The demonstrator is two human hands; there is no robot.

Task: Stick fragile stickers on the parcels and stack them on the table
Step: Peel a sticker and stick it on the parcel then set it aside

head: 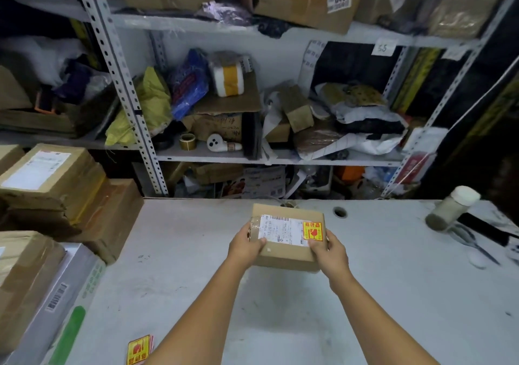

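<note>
A small cardboard parcel (286,255) is held over the middle of the white table (393,294), at arm's length. Its top carries a white shipping label and a yellow-and-red fragile sticker (312,230) at the right end. My left hand (245,248) grips the parcel's left side, thumb on top. My right hand (328,249) grips the right side, thumb beside the sticker. A small pile of spare fragile stickers (139,350) lies at the table's near edge, left of my left forearm.
Several taped cardboard parcels (56,193) are stacked at the left, with a grey flat box (64,302) in front. A jar (452,207) lies on its side at the far right beside scissors (474,243). Cluttered metal shelves (134,106) stand behind the table.
</note>
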